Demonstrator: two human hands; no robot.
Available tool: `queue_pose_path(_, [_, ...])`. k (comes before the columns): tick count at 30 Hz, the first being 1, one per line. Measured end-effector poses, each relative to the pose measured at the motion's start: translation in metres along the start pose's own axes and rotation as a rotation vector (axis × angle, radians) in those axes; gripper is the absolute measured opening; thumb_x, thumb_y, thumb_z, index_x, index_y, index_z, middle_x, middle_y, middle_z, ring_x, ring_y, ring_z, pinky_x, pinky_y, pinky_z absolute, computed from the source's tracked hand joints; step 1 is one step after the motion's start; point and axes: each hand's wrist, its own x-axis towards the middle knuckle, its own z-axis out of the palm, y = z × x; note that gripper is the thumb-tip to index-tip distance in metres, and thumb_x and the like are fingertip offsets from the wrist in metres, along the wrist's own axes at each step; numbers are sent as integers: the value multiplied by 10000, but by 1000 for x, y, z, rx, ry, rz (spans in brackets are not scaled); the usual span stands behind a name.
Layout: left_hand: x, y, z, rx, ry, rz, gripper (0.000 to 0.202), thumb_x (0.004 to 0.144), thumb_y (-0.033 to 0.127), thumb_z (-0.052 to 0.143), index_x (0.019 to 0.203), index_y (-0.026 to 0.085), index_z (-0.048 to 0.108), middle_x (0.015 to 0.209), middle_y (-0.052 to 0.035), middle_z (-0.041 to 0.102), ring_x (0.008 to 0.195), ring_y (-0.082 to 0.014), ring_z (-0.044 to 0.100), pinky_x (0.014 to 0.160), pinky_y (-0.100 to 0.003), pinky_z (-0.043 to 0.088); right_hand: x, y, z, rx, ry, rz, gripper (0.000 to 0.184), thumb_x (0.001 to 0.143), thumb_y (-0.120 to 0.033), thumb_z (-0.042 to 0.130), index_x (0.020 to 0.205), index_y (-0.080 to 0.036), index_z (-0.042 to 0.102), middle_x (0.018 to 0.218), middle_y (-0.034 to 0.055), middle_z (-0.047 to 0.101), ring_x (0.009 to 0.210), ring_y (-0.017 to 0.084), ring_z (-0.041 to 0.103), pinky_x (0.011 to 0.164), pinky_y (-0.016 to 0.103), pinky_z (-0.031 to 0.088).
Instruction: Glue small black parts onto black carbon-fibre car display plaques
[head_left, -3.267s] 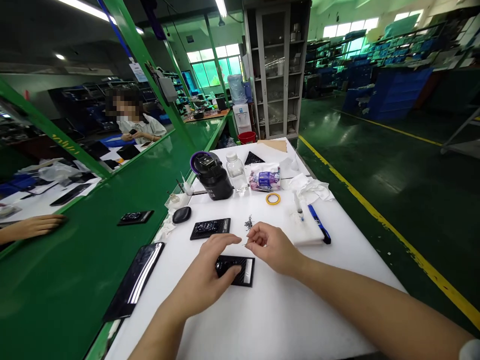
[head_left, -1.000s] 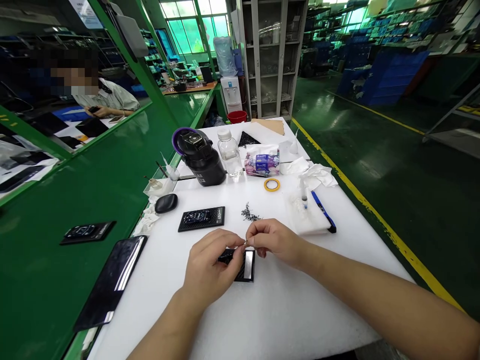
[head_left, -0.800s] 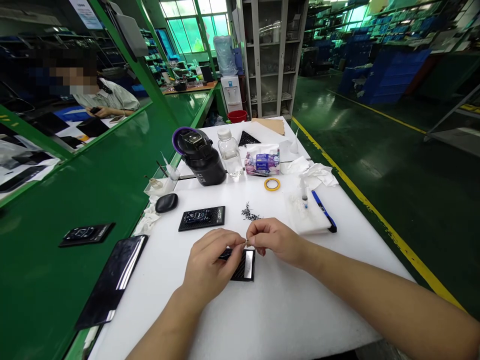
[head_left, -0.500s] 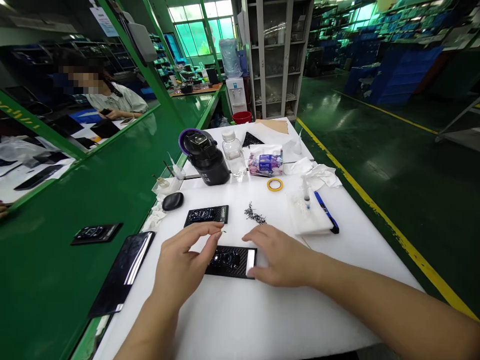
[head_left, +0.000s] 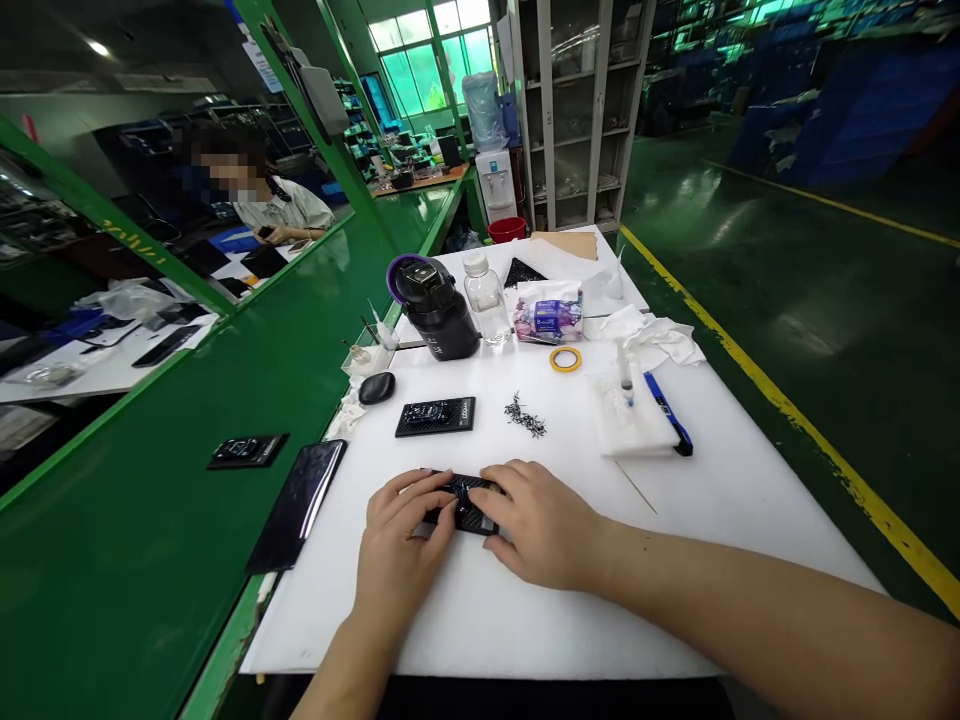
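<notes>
Both my hands rest on a small black carbon-pattern panel (head_left: 469,503) lying flat on the white table (head_left: 570,600). My left hand (head_left: 397,545) covers its left end with curled fingers pressing down. My right hand (head_left: 536,525) lies over its right end, fingers flat on top. A second black panel (head_left: 436,416) lies just beyond them. A little heap of tiny dark screws (head_left: 525,417) sits to the right of that panel.
Farther back stand a black jug (head_left: 439,320), a clear bottle (head_left: 486,298), a wipes pack (head_left: 549,312) and a yellow tape ring (head_left: 565,359). A white pad with a syringe (head_left: 626,395) and blue pen (head_left: 667,420) lies right. The green conveyor (head_left: 180,480) carries dark panels (head_left: 298,500); a co-worker sits far left.
My hands held a tiny part together above the panel, then parted. Now both have dropped onto the panel and press on it. The camera has tilted and shifted.
</notes>
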Motion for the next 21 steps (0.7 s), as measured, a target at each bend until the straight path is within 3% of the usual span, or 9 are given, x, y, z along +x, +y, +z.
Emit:
queue_pose_path(5, [-1, -1, 2, 33, 18, 67, 94, 863, 172, 620, 858, 230, 693, 1047, -29, 750, 1083, -247, 608, 951, -464, 471, -1, -3, 0, -40, -31, -15, 420, 869, -249, 570, 1278, -159, 550, 1184, 119, 576, 1018, 264, 495, 878, 415, 436])
queue_pose_path(8, [-1, -4, 5, -5, 18, 38, 87, 862, 188, 620, 834, 236, 687, 1034, -28, 746, 1095, -241, 590, 958, -452, 474, -1, -3, 0, -64, -43, -21, 392, 878, -247, 551, 1263, -173, 560, 1179, 108, 578, 1022, 263, 486, 875, 412, 427])
queue_pose_path(11, [1, -6, 6, -102, -31, -84, 82, 864, 227, 608, 804, 244, 660, 1135, -34, 704, 1164, -244, 548, 984, -449, 473, 0, -3, 0, -72, -58, -28, 404, 892, -260, 534, 1286, -172, 550, 1195, 111, 575, 1042, 268, 479, 879, 412, 418])
queue_pose_path(13, [2, -7, 6, -166, -46, -203, 56, 842, 264, 625, 894, 243, 626, 1290, -49, 618, 1243, -256, 504, 1037, -476, 439, 0, -3, -1, -80, -66, -30, 421, 902, -264, 521, 1312, -172, 537, 1197, 111, 577, 1042, 269, 478, 874, 412, 413])
queue_pose_path(15, [4, -9, 6, -228, -53, -332, 247, 820, 303, 639, 1048, 243, 565, 1408, -70, 515, 1306, -272, 462, 1085, -517, 388, 1, -4, -1, -91, -70, -26, 433, 903, -259, 516, 1327, -174, 528, 1189, 109, 580, 1035, 268, 479, 868, 410, 410])
queue_pose_path(18, [7, -11, 6, -309, -88, -474, 379, 821, 338, 616, 1171, 253, 497, 1451, -74, 467, 1344, -277, 432, 1120, -543, 335, 2, -5, -2, -104, -73, -13, 439, 891, -248, 524, 1325, -179, 530, 1170, 105, 584, 1024, 266, 482, 858, 403, 405])
queue_pose_path(21, [9, -13, 8, -319, -116, -506, 370, 811, 341, 608, 1156, 251, 508, 1448, -69, 470, 1357, -275, 417, 1146, -531, 297, 3, -8, -2, -121, -83, -8, 440, 887, -246, 524, 1322, -182, 530, 1139, 104, 590, 1010, 265, 485, 841, 397, 402])
